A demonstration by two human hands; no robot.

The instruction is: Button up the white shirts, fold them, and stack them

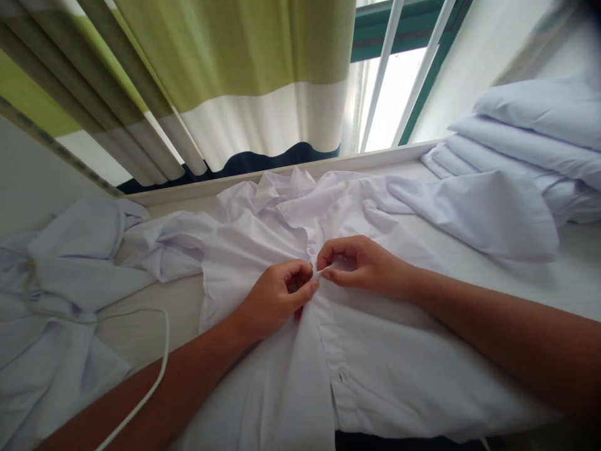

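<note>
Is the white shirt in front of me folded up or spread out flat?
Spread out. The white shirt lies open-armed on the table, one sleeve stretched sideways, while the left hand and right hand pinch its front placket.

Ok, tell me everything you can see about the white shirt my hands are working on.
The white shirt lies spread front-up on the pale table, collar toward the window, one sleeve stretched out to each side. It looks like thin, slightly creased woven cloth. A button placket runs down the middle. The left hand and right hand both pinch the placket just below the collar, fingertips nearly meeting. Its lower hem reaches the near table edge.
</note>
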